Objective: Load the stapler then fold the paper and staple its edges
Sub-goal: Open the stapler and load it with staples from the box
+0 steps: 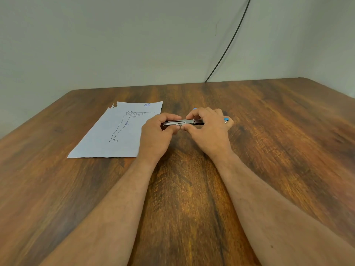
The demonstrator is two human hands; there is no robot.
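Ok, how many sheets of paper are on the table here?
1. The paper lies flat on the table, left of the left hand, unfolded. A second sheet stacked exactly beneath it could not be ruled out.

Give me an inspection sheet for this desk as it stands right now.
Surface: wooden table, dark grain.
Job's things: stapler, metal part showing, held above the table between both hands; paper flat and unfolded at left, line drawing of a figure on it, far corner torn.
Clutter: small blue item behind the right hand, mostly hidden.
Hands: left hand and right hand each pinch the stapler.
Cables: black cable down the wall.
Surroundings: plain pale wall.
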